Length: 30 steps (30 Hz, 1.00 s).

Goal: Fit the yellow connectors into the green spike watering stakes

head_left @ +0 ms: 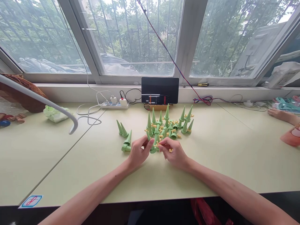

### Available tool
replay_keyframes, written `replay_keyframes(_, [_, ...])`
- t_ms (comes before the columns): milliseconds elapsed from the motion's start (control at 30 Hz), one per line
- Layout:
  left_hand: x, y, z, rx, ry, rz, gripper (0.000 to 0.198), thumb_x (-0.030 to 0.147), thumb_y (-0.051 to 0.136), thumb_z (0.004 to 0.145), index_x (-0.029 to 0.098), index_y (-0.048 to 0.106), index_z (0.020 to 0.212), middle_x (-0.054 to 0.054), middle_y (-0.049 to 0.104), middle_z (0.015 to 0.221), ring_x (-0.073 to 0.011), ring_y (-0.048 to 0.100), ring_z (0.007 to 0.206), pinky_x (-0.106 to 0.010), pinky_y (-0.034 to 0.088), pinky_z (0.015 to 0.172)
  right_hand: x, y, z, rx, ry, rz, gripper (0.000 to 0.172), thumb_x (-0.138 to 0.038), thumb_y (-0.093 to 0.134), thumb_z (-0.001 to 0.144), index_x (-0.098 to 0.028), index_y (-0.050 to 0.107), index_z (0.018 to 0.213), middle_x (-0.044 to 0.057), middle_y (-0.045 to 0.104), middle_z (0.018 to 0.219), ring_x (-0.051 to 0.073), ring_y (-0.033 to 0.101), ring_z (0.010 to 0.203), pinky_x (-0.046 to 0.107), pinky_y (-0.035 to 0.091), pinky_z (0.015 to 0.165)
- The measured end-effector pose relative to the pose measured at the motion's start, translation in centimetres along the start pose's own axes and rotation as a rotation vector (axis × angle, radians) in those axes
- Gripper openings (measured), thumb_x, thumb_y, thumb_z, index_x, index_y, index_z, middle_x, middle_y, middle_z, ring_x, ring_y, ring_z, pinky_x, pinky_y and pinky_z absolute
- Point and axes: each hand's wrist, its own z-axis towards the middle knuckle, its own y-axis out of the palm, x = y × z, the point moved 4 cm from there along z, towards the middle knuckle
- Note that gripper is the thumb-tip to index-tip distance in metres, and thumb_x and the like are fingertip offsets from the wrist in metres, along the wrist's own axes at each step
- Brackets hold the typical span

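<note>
Left grip [138,153] pinches green cone spike [152,147], tip tilted up-left | right grip [173,153] pinches yellow valve [160,144] just right of its base | we judge both equally near.

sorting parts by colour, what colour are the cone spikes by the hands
Light green cone spikes, some with small yellow fittings; best in the head view.

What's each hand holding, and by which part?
The left hand holds a green cone spike by its middle; the right hand pinches a small yellow part at the spike's wide end. Finger contact is partly hidden.
</note>
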Motion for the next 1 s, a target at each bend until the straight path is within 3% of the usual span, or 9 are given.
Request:
replay_keyframes(333, [0.13, -0.10, 0.05, 0.009, 0.036, 0.008, 0.042, 0.023, 0.055, 0.095, 0.020, 0.026, 0.064, 0.007, 0.024, 0.056, -0.0072, 0.023, 0.049, -0.021, 0.023, 0.044, 0.45, 0.22, -0.13, -0.042, 0.030, -0.026, 0.020, -0.034, 0.057, 0.096, -0.019, 0.055, 0.083, -0.001, 0.060, 0.063, 0.009, 0.048, 0.045, 0.023, 0.039, 0.046])
replay_keyframes(733, [0.65, 0.09, 0.19, -0.016, 0.053, 0.014, 0.041, 0.027, 0.051, 0.097, 0.020, 0.030, 0.062, 0.007, 0.027, 0.054, -0.0080, 0.026, 0.047, -0.022, 0.025, 0.045, 0.36, 0.13, 0.05, -0.051, -0.027, -0.123, 0.025, -0.035, 0.052, 0.098, -0.019, 0.056, 0.080, -0.001, 0.059, 0.061, 0.010, 0.048, 0.049, 0.022, 0.038, 0.049])
replay_keyframes(1000, [0.23, 0.50, -0.27, -0.113, 0.021, 0.003, 0.039, 0.032, 0.050, 0.098, 0.019, 0.040, 0.063, 0.006, 0.036, 0.054, -0.0084, 0.032, 0.048, -0.022, 0.030, 0.048, 0.17, 0.08, 0.17, -0.038, -0.021, -0.161, 0.038, -0.041, 0.048, 0.099, -0.020, 0.051, 0.068, -0.003, 0.052, 0.052, 0.009, 0.041, 0.045, 0.023, 0.033, 0.046])
